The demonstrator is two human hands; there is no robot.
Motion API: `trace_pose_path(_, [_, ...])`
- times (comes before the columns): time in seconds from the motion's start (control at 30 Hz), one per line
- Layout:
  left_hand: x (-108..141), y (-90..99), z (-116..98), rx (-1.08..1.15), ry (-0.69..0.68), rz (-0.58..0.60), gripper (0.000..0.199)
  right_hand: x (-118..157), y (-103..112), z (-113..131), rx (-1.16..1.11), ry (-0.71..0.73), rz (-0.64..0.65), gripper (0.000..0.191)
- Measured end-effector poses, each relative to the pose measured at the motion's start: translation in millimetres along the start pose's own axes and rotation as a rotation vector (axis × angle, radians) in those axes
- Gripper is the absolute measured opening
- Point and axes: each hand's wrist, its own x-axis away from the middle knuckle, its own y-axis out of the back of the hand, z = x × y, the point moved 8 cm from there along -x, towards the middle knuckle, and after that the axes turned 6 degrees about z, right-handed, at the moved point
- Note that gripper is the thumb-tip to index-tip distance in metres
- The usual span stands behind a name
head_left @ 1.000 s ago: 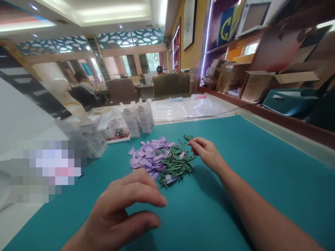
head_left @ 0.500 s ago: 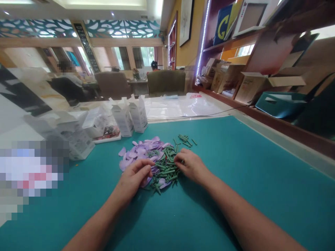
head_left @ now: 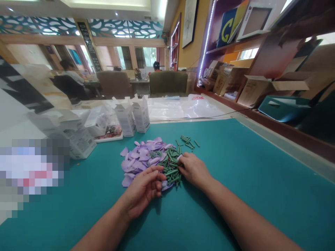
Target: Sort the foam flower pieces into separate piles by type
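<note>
Lilac petals (head_left: pixel 141 153) and small green stem-like pieces (head_left: pixel 171 172) lie in one loose heap on the green tabletop (head_left: pixel 222 146). My left hand (head_left: pixel 146 186) is at the heap's near edge, palm turned inward and fingers loosely curled but apart, with nothing visible in it. At the heap's right side my right hand (head_left: pixel 193 169) has its fingers pinched together. A small pale petal (head_left: pixel 179 158) shows at those fingertips; the rest of it is hidden. Beyond the right hand, several green sticks (head_left: pixel 186 141) lie apart from the heap.
Two open white boxes (head_left: pixel 125 118) stand behind the heap, beside a white tray (head_left: pixel 108 136) of wrapped items and another white box (head_left: pixel 78 143). A thin cable (head_left: pixel 217 115) crosses the far edge. Shelves with cardboard boxes (head_left: pixel 252 90) and a teal bin (head_left: pixel 284 108) line the right.
My left hand has drawn nearer to me and turned its palm, its fingers opening. The right hand stays by the heap, and a pale petal now shows at its fingertips. The view has shifted slightly.
</note>
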Motion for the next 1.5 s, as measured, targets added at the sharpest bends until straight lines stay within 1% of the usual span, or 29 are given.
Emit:
trace_pose_path(0.1, [1.2,-2.9,5.7,0.029,0.049,0.014,0.016,-0.8,-0.3,0.8,0.011,0.008,-0.011,0.011])
trace_pose_path(0.23, [2.6,-5.7,8.4,0.043,0.076,0.019,0.016,-1.3,0.2,2.1,0.027,0.024,-0.019,0.012])
trace_pose_path(0.33, [3.5,-7.1,9.8,0.052,0.092,0.023,0.016,0.5,5.5,1.5,-0.013,0.014,-0.043,0.011])
trace_pose_path(0.4, [4.2,-9.5,11.3,0.065,0.102,0.039,0.017,3.6,12.0,2.8,-0.096,0.007,-0.077,0.008])
trace_pose_path(0.47, [5.5,-13.5,14.2,0.079,0.121,0.065,0.019,8.0,17.6,9.4,-0.223,0.038,-0.098,0.005])
trace_pose_path(0.57, [7.9,-19.6,19.3,0.092,0.143,0.101,0.021,15.5,21.2,28.5,-0.378,0.152,-0.079,0.006])
trace_pose_path(0.67, [8.2,-21.8,21.9,0.073,0.119,0.123,0.026,22.2,22.3,43.2,-0.466,0.242,-0.054,0.008])
trace_pose_path(0.73, [6.5,-20.2,21.5,0.061,0.078,0.126,0.022,23.8,22.4,46.1,-0.545,0.27,-0.035,0.007])
trace_pose_path(0.83, [3.6,-13.8,20.3,0.061,0.039,0.088,0.017,18.8,24.4,43.1,-0.627,0.27,-0.042,0.009])
trace_pose_path(0.9, [3.1,-11.8,20.8,0.059,0.057,0.073,0.019,9.9,26.2,39.6,-0.598,0.236,-0.073,0.012])
trace_pose_path(0.97, [4.3,-13.2,20.7,0.037,0.079,0.084,0.02,-2.2,25.7,39.5,-0.496,0.193,-0.077,0.011])
trace_pose_path(1.1, [7.2,-15.0,18.5,-0.02,0.071,0.098,0.007,-23.7,17.6,50.4,-0.254,0.154,0.015,0.005])
trace_pose_path(1.23, [5.7,-12.8,21.7,-0.073,0.054,0.108,0.022,-30.8,9.7,54.8,-0.118,0.088,0.048,0.008])
trace_pose_path(1.4, [3.8,-11.4,30.4,-0.123,0.093,0.113,0.04,-32.0,-1.8,51.9,-0.109,0.067,0.077,0.003])
trace_pose_path(1.5, [4.5,-12.9,29.6,-0.107,0.093,0.129,0.041,-32.8,2.9,46.3,-0.182,0.063,0.029,0.007])
